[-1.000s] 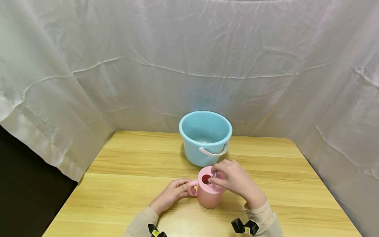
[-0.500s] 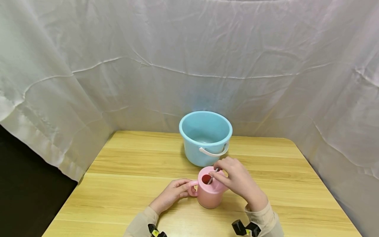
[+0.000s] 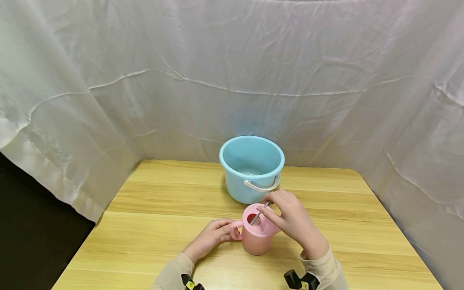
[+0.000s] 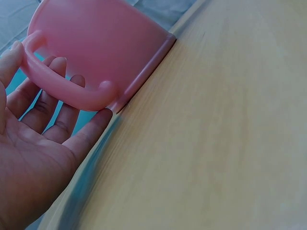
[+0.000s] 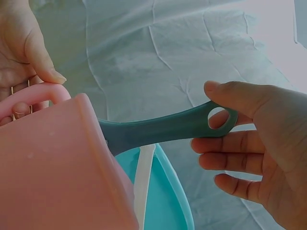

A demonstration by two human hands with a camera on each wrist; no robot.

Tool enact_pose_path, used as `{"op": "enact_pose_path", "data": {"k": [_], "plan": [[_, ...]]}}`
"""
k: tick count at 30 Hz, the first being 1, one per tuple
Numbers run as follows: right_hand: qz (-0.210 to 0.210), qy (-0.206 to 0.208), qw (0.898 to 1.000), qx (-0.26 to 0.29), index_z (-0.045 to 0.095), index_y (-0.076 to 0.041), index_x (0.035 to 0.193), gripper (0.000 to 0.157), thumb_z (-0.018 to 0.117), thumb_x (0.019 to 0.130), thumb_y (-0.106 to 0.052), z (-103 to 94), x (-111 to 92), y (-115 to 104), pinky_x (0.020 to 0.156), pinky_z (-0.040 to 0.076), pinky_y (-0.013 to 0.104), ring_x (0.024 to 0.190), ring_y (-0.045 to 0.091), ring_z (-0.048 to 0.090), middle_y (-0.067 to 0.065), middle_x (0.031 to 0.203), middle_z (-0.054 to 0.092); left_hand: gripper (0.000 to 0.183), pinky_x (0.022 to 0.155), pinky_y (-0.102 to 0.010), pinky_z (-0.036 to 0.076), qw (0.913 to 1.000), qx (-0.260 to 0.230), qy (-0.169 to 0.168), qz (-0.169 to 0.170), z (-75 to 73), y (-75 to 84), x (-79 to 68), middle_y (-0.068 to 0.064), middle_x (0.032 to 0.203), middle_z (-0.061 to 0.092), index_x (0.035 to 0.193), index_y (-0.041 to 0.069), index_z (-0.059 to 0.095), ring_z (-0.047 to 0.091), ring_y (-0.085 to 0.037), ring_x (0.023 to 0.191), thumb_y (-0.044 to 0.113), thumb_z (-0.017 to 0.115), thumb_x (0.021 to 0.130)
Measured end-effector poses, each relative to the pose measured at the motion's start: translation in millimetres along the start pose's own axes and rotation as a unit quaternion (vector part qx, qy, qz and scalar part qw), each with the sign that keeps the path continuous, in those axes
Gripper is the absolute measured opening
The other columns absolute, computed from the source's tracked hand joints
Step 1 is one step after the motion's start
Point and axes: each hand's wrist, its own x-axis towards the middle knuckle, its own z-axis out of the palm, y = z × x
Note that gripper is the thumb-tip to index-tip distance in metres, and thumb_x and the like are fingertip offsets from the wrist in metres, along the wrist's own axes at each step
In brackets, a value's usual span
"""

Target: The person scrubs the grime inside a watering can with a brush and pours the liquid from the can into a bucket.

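A pink watering can stands upright on the wooden table, its round top opening showing a red inside. My left hand holds its loop handle; the thumb lies at the top of the loop and fingers reach behind it. Above the can, my right hand pinches the holed end of a grey-green tool handle between thumb and index finger. That handle slants down into the can's opening, and its lower end is hidden inside. The other right fingers are loosely bent below it.
Just behind the watering can stands a light blue bucket with a white carrying handle hanging at its front. Pale curtains enclose the back and sides of the wooden table.
My right hand has risen slightly and shifted right, tilting the tool handle, and more of its length shows above the opening. The left hand and watering can stay in place.
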Motion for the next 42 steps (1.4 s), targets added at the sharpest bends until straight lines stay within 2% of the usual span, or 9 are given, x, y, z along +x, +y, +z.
{"op": "enact_pose_path", "data": {"k": [8,12,19,26,35,42], "plan": [[0.009,-0.026,1.000,-0.014,0.063,-0.014,0.087,0.019,0.077,0.081,-0.024,4.5,0,-1,0.073,0.049,0.031,0.080,0.010,0.055,-0.004,0.080,0.062,0.037,0.095,-0.037,0.057,1.0000,-0.002,0.000,0.001,-0.2,0.5,0.1,-0.006,0.097,0.064,0.108,-0.007,0.061,0.069,-0.025,0.102,0.028,0.050,0.102],[0.015,-0.049,0.998,-0.027,0.064,-0.016,0.086,0.019,0.078,0.079,-0.027,10.3,1,-4,0.067,0.048,0.027,0.077,0.009,0.053,-0.006,0.080,0.062,0.037,0.095,-0.038,0.057,0.9999,-0.001,-0.004,0.012,-0.8,-0.5,0.0,-0.007,0.097,0.064,0.108,-0.008,0.061,0.069,-0.026,0.102,0.026,0.048,0.103],[0.030,-0.111,0.993,-0.023,0.061,-0.019,0.081,0.020,0.078,0.080,-0.031,20.9,0,-5,0.060,0.040,0.018,0.067,0.005,0.048,-0.005,0.071,0.058,0.036,0.097,-0.038,0.056,1.0000,-0.005,-0.004,0.000,-1.3,-0.6,0.2,-0.007,0.097,0.063,0.107,-0.008,0.061,0.068,-0.026,0.103,0.027,0.050,0.102],[0.015,-0.109,0.994,-0.024,0.058,-0.020,0.073,0.021,0.076,0.082,-0.028,27.0,-2,-2,0.058,0.038,0.018,0.061,0.001,0.042,-0.010,0.064,0.050,0.038,0.097,-0.040,0.056,0.9999,-0.007,-0.007,0.010,-0.3,0.3,-0.5,-0.007,0.098,0.063,0.107,-0.010,0.059,0.068,-0.027,0.103,0.026,0.049,0.102],[0.020,-0.129,0.991,0.003,0.056,-0.021,0.070,0.022,0.073,0.086,-0.021,27.6,0,-2,0.056,0.037,0.015,0.061,0.000,0.041,-0.011,0.064,0.047,0.037,0.098,-0.039,0.056,1.0000,-0.006,-0.003,-0.006,-0.3,1.9,0.8,-0.007,0.099,0.063,0.106,-0.008,0.060,0.067,-0.028,0.106,0.027,0.050,0.102],[0.050,-0.166,0.985,0.015,0.059,-0.019,0.074,0.018,0.066,0.091,-0.020,27.7,2,-6,0.059,0.041,0.017,0.064,0.002,0.045,-0.011,0.067,0.052,0.037,0.098,-0.040,0.055,0.9999,-0.005,0.000,-0.010,0.0,2.5,0.0,-0.006,0.098,0.063,0.108,-0.007,0.061,0.067,-0.028,0.105,0.027,0.051,0.102]]}}
